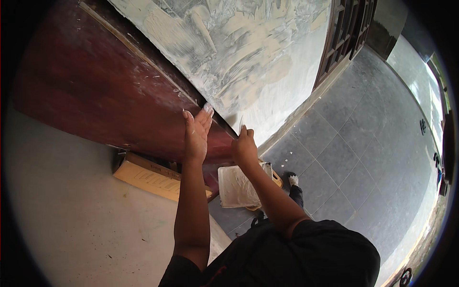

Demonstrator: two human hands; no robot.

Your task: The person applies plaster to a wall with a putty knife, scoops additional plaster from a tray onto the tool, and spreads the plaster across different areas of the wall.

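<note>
Thin blade (241, 121) juts from the right hand (245, 147); smeared wall (248, 62) just beyond.

Lighting is moderate daylight, strongest at the right, where the outdoor strip (433, 87) is glaring and washed out. The coated wall (267, 43) reads pale and even; the red panel (95, 91) is dimmer, with deep shadow along its upper edge. The black shirt (296, 251) loses detail. Left hand (196, 136) and right hand (245, 148) are legible—slightly soft. Fisheye curvature bends the tiled floor (342, 160)—corners fall to black.
</note>
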